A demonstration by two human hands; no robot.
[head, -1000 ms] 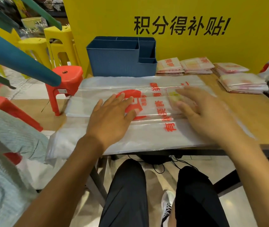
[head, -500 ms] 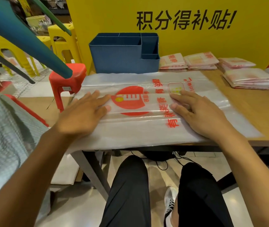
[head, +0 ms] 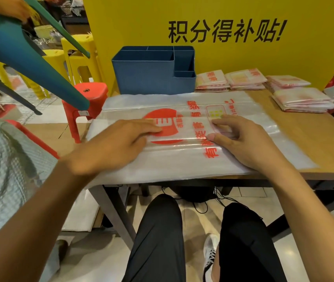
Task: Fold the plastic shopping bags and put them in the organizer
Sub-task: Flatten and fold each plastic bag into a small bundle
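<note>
A clear plastic shopping bag [head: 253, 119] with red print lies flat across the wooden table [head: 324, 151], folded lengthwise into a long strip. My left hand [head: 109, 147] rests flat on its left half, fingertips on the red round logo. My right hand [head: 245, 139] presses on the middle of the bag, fingers spread over the red characters. The blue organizer [head: 154, 74] stands at the table's back edge, its compartments showing nothing inside. Stacks of folded bags [head: 302, 99] lie to its right.
A yellow board with black characters [head: 223, 33] rises behind the table. A red stool [head: 85, 102] and yellow stools [head: 76, 58] stand to the left. A teal stool leg [head: 30, 64], held by another person's hand, juts in from the upper left. My knees are under the table.
My left hand slid left along the bag, then came back right onto the red logo. My right hand stayed pressing near the middle. The teal stool moved higher in view.
</note>
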